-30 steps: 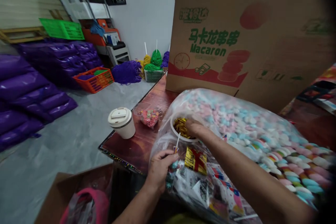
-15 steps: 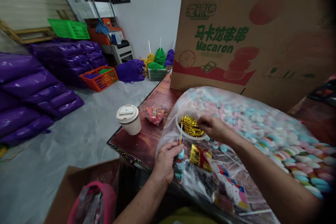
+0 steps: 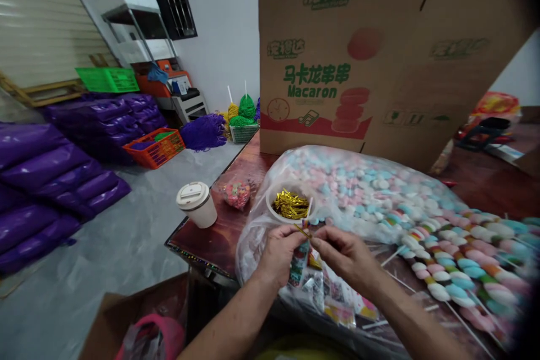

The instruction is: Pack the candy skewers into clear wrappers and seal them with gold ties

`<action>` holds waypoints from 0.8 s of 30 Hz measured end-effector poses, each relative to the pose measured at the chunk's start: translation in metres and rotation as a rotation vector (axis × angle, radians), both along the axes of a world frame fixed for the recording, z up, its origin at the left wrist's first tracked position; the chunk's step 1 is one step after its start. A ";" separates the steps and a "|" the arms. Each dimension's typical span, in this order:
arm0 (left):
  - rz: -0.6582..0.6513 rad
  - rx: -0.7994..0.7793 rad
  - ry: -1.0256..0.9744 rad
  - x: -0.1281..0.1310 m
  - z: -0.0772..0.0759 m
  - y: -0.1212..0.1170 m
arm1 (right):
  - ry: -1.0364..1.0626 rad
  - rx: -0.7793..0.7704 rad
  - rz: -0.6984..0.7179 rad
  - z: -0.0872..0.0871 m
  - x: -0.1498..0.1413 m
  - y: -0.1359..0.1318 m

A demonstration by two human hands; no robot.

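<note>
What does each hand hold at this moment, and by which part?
The left hand holds a wrapped candy stick near its top end. The right hand pinches a gold twist tie by one end, at the top of the stick.

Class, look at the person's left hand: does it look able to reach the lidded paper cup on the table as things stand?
Probably yes. The cup stands in the open near the table edge, nothing between it and the left hand. But that hand holds a wrapped candy stick.

Lidded paper cup (image 3: 196,204), Macaron carton (image 3: 358,62), perhaps purple sacks (image 3: 54,163).
</note>
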State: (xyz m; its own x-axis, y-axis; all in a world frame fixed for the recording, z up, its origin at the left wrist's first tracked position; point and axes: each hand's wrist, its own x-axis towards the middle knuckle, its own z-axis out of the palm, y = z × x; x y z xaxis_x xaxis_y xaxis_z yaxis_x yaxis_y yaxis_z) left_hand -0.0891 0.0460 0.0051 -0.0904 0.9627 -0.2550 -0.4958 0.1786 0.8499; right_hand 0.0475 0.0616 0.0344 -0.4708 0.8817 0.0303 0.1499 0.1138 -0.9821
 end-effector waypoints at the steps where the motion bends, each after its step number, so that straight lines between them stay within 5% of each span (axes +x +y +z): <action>1: -0.024 0.029 0.031 0.004 0.001 -0.003 | -0.002 -0.014 -0.002 -0.004 0.001 -0.002; 5: -0.076 0.021 0.198 0.011 0.000 -0.015 | -0.022 -0.118 0.010 -0.025 0.005 0.000; 12: -0.222 0.072 0.280 0.006 -0.010 -0.027 | -0.142 -0.036 -0.075 -0.043 0.012 0.000; 17: -0.084 0.085 0.174 0.008 -0.016 -0.031 | -0.115 0.031 -0.214 -0.048 0.008 -0.014; 19: -0.131 0.001 -0.036 0.007 -0.017 -0.030 | -0.093 0.137 -0.140 -0.042 0.010 -0.021; 24: -0.550 -0.172 -0.372 -0.003 -0.013 -0.030 | -0.149 0.613 0.229 -0.004 0.023 -0.030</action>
